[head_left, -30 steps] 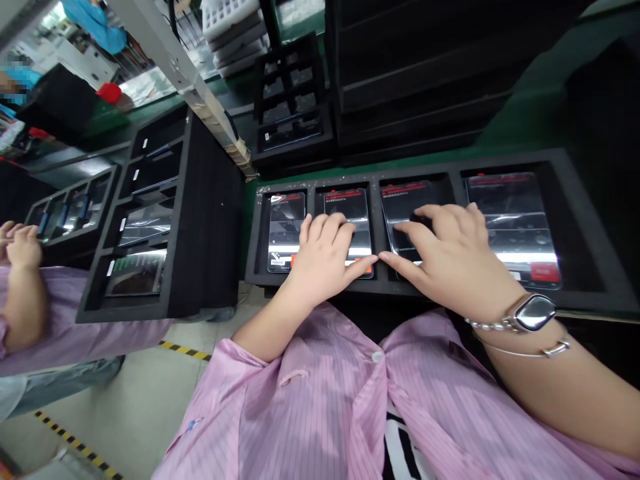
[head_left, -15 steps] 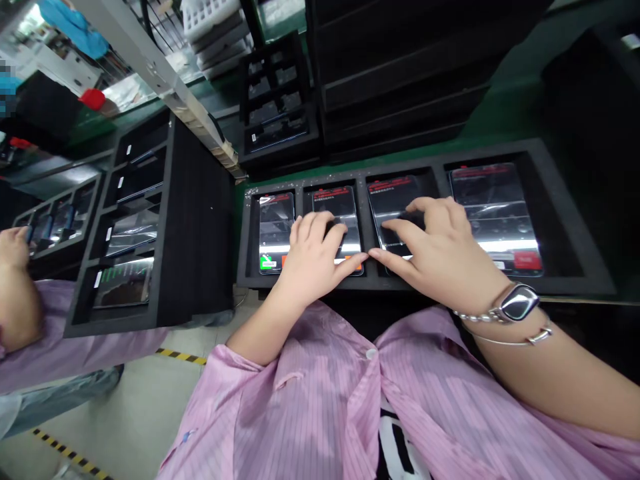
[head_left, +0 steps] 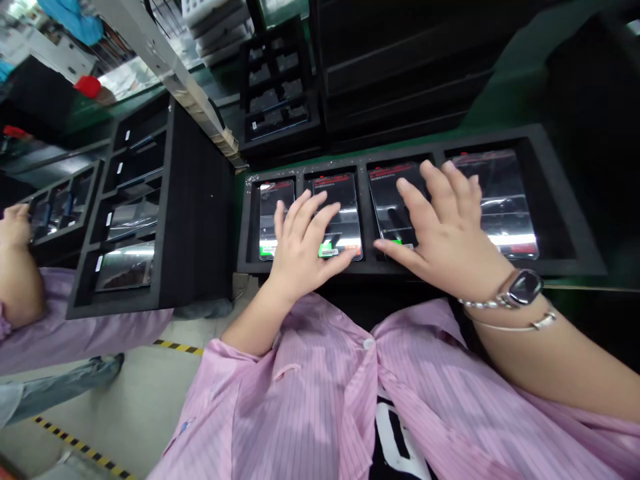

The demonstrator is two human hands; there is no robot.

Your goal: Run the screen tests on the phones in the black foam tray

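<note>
A black foam tray [head_left: 560,200] on the green bench holds several phones side by side, screens up. My left hand [head_left: 303,247] lies flat with fingers spread over the second phone [head_left: 340,207], its thumb by the green button at the screen's bottom. My right hand [head_left: 445,230] is stretched out over the third phone [head_left: 390,200], fingers straight, reaching toward the fourth phone [head_left: 500,200]. The first phone [head_left: 276,217] at the left shows a green mark too. Neither hand holds anything.
A second black foam tray [head_left: 200,200] with phones stands at my left, turned sideways. Stacked black trays [head_left: 390,73] fill the back of the bench. Another person's arm [head_left: 20,280] in a pink sleeve is at the far left. Yellow-black floor tape [head_left: 180,347] runs below.
Both hands had curled fingers on the second and third screens; now the fingers are stretched out flat. Green marks have appeared on the second and third phones' screens.
</note>
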